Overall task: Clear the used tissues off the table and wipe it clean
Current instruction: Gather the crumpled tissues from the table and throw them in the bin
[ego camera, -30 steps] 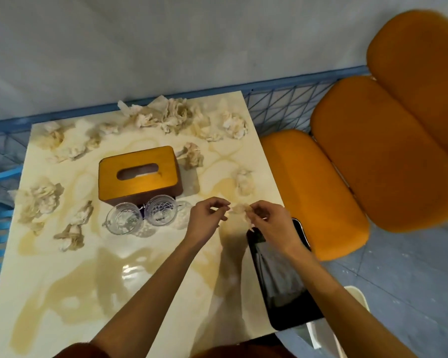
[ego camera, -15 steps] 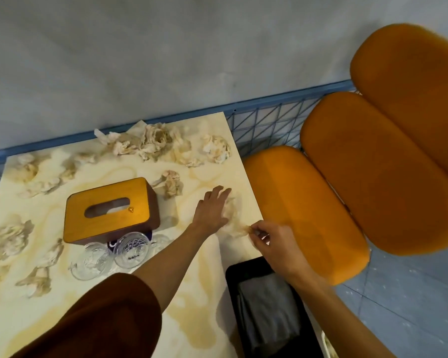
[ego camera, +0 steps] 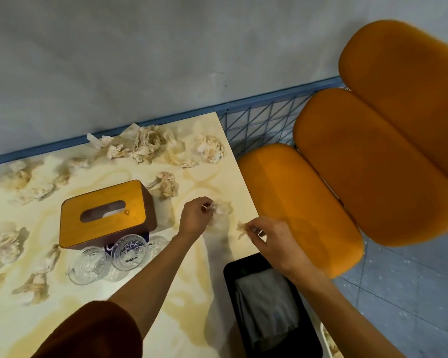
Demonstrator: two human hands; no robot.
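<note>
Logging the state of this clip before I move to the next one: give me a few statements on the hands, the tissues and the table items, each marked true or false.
1. The left hand pinches a crumpled tissue. True.
2. The right hand holds nothing. False: it pinches a tissue scrap.
3. Two glasses stand on the near side of the tissue box. True.
4. The far edge of the table is bare. False: used tissues are heaped along it.
</note>
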